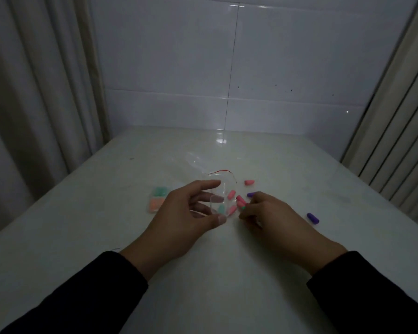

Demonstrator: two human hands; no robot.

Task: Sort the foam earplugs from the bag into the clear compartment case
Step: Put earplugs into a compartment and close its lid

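My left hand (191, 213) holds a small clear case (219, 205) between thumb and fingers; a green earplug (221, 209) shows inside it. My right hand (268, 214) pinches a green earplug (243, 208) at its fingertips, just right of the case. Several pink earplugs (231, 194) lie between the hands, one more pink earplug (249, 182) farther back. A purple earplug (251, 194) lies by my right fingers and another purple earplug (312, 218) to the right. The clear bag (203, 165) with a red strip lies behind.
A second clear case (158, 198) holding green and orange earplugs sits left of my left hand on the white table (203, 273). Curtains hang at both sides and a tiled wall stands behind the table.
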